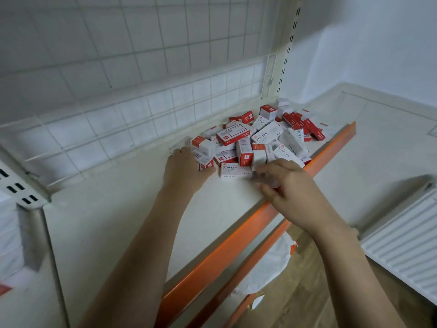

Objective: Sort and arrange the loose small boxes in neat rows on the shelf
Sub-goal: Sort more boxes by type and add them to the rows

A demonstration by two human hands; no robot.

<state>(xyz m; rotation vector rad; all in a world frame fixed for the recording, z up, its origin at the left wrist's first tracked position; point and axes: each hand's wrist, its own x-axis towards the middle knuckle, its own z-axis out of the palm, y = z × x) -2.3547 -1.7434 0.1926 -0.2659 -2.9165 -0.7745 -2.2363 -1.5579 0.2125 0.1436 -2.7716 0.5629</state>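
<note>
Red-and-white staple boxes (257, 138) — jumbled heap on shelf (118, 221).

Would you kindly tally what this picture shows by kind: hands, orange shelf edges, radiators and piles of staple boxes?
Hands: 2, the left hand and the right hand
Orange shelf edges: 2, the upper edge and the lower edge
Radiators: 1, the radiator
Piles of staple boxes: 1, the pile; its boxes overlap too much to count singly
Total: 6
</note>
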